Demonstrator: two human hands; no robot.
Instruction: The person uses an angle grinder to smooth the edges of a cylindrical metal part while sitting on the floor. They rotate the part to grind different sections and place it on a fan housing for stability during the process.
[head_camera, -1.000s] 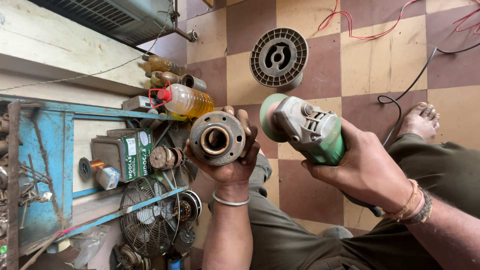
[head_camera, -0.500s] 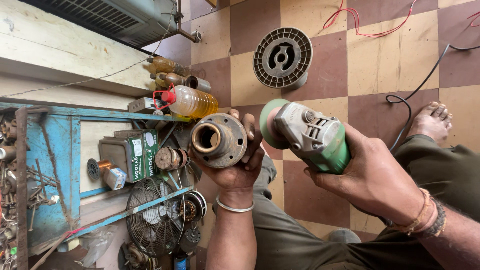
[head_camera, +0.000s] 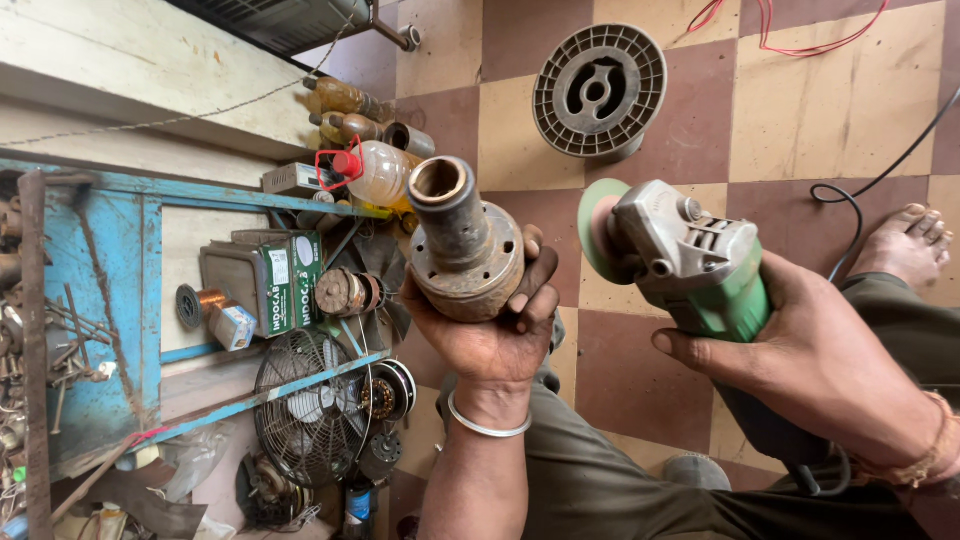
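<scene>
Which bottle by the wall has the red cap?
The clear plastic bottle of yellowish liquid, nearest the left hand. The two brown bottles behind it show no red cap.

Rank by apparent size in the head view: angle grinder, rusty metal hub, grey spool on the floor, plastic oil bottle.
1. angle grinder, held in the right hand
2. and 3. rusty metal hub, in the left hand, and grey spool: look alike; the spool lies farther off, so unsure
4. plastic oil bottle
</scene>
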